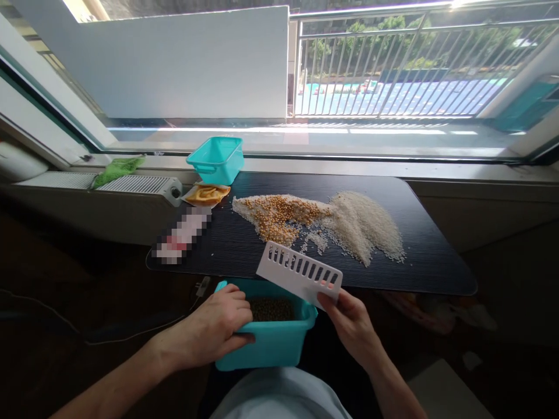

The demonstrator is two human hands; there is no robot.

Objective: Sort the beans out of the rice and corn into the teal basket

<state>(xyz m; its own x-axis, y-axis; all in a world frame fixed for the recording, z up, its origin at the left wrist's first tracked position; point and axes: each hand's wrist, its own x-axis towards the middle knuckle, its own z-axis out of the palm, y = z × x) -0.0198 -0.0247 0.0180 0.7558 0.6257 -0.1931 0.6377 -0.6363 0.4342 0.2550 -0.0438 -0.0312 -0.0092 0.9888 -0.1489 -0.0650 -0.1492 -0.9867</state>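
My left hand point(222, 323) is closed on the left side of a turquoise plastic bin point(279, 348), fingers over the rim and thumb along the front wall. The bin sits at my lap, just below the table's front edge, with small greenish-brown grains or beans point(273, 310) inside. In my right hand point(353, 325) is a white slotted plastic panel point(290, 278), pinched at its right end. It is tilted above the bin's back right part, its slotted edge over the table edge. Past it lie yellow-orange beans point(277, 212) mixed with white rice, and a larger pile of white rice point(367, 224).
The dark table point(419, 233) stands against the window sill. A second turquoise bin point(217, 160) is at its back left corner, near orange peel or dried fruit point(207, 194) on paper and a blurred packet point(183, 235). A green cloth point(117, 170) hangs over the radiator point(140, 185).
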